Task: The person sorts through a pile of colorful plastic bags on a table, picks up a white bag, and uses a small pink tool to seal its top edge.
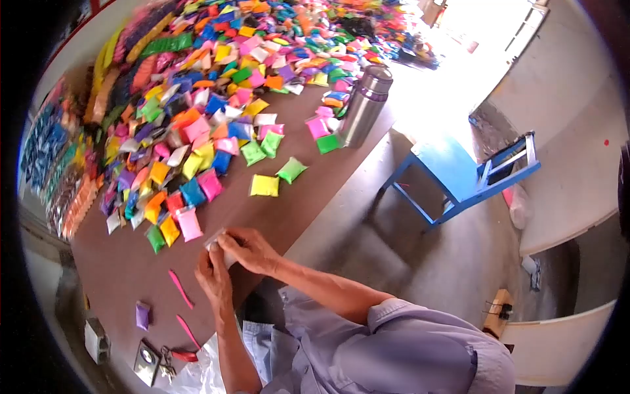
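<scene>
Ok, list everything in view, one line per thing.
table: one, brown, from lower left to the top
packets: a large heap, many colours, across the far table
yellow packet: one, yellow, loose at the heap's near edge
flask: one, steel, upright near the table edge
stool: one, blue, on the floor right of the table
strips: two, pink, flat on the table beside the hands
purple packet: one, purple, near the table corner
pale packet: one, whitish, held in both hands
shirt: one, lilac, bottom right
left grip: on the pale packet
right grip: on the pale packet
</scene>
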Action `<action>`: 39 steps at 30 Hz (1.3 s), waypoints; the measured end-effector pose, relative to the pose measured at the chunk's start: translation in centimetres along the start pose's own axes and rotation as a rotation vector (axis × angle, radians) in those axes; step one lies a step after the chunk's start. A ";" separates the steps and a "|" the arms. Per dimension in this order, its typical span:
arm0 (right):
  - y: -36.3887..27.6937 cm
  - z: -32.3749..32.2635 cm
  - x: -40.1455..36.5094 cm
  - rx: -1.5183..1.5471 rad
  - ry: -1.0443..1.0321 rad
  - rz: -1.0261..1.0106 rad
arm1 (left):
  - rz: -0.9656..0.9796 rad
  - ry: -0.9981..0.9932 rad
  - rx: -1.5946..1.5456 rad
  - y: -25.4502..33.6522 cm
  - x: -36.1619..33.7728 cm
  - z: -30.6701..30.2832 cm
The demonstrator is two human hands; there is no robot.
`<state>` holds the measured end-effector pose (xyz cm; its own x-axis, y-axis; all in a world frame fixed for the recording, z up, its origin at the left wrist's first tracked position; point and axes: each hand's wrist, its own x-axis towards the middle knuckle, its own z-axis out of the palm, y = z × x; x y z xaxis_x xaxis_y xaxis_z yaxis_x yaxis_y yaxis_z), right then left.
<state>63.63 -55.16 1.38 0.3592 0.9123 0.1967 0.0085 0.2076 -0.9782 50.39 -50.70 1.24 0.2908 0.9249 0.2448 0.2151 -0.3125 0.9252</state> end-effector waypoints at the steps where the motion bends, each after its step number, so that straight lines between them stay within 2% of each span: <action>1: -0.5 0.0 0.0 0.011 0.006 -0.032 | -0.056 -0.004 -0.037 0.2 -0.1 0.0; 3: 0.6 -0.2 -0.1 -0.024 0.018 0.009 | -0.110 -0.017 -0.071 1.0 -0.1 0.0; 5: 1.0 -0.2 0.0 -0.057 0.027 0.055 | 0.001 -0.083 -0.058 1.9 -0.3 0.3; 6: 1.2 0.1 0.0 -0.030 0.095 -0.001 | -0.038 -0.161 0.008 1.5 -0.3 0.0; 8: 1.7 0.8 0.2 0.004 0.215 -0.143 | -0.060 -0.159 0.007 1.2 -0.4 0.1; 9: 2.0 0.8 0.1 0.002 0.225 -0.135 | -0.082 -0.142 0.007 1.0 -0.5 0.2; 11: 1.4 1.0 0.2 0.168 0.150 -0.039 | -0.062 -0.139 -0.031 0.2 -0.4 0.1; 15: 0.7 0.2 0.4 0.113 0.057 0.107 | -0.041 -0.138 0.051 0.4 0.4 0.0; 19: 0.2 -0.4 0.5 0.202 0.122 0.110 | -0.086 -0.194 -0.085 0.7 0.8 0.7; 22: -0.3 -1.9 0.4 -0.144 0.134 -0.086 | -0.090 -0.237 -0.092 2.9 1.6 0.5; 23: -0.4 -2.0 0.2 -0.141 0.122 -0.087 | -0.101 -0.249 -0.040 3.4 1.7 0.2; 25: -0.6 -2.4 0.0 -0.280 0.083 -0.207 | -0.155 -0.183 -0.158 2.0 1.8 1.0; 27: -0.5 -2.2 -0.2 -0.269 0.093 -0.211 | -0.096 -0.229 -0.095 1.8 2.0 0.8; 32: -0.6 -2.1 -0.1 -0.249 0.022 -0.186 | -0.051 -0.118 -0.082 -0.3 1.4 0.7; 34: -0.4 -2.1 0.0 -0.230 0.036 -0.149 | 0.055 -0.084 -0.098 -1.0 1.2 0.9; 35: -0.3 -2.1 -0.1 -0.209 0.054 -0.107 | 0.052 -0.080 -0.096 -0.7 1.2 0.9; 38: 0.6 -2.2 -0.3 -0.200 0.111 -0.140 | -0.160 -0.105 -0.079 0.1 1.0 0.9; 39: 1.3 -2.0 -0.4 -0.213 0.149 -0.164 | -0.110 -0.094 -0.072 -0.3 1.0 1.1</action>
<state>65.35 -55.96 -0.07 0.4694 0.8076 0.3570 0.2675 0.2553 -0.9291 51.66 -49.96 0.86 0.3555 0.9275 0.1158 0.1836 -0.1908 0.9643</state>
